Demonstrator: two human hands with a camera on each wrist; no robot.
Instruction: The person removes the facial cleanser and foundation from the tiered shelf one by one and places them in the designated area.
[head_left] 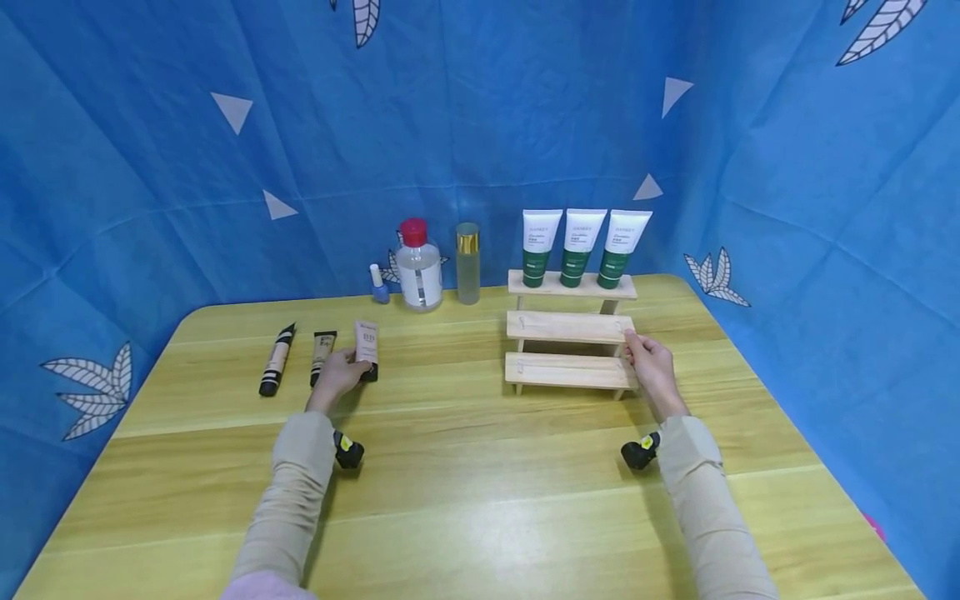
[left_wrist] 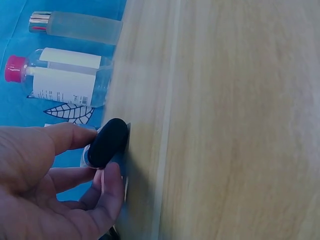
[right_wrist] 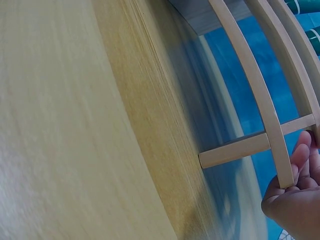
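Wooden table [head_left: 480, 500] carries tubes [head_left: 277, 360], bottles [head_left: 418, 267], stepped rack [head_left: 570, 333].

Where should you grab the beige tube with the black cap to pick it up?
Best around the middle of the beige tube, from above. It lies flat on the table with another tube close on its left, so the long sides are easiest to pinch. The left hand already holds it near the black cap.

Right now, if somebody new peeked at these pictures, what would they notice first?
Probably the three green-and-white tubes standing in a row on the top step of the little wooden rack, at the back right of the yellow table. Next, the left hand holding a beige tube with a black cap, beside two more tubes lying flat. The right hand touches the rack's right end.
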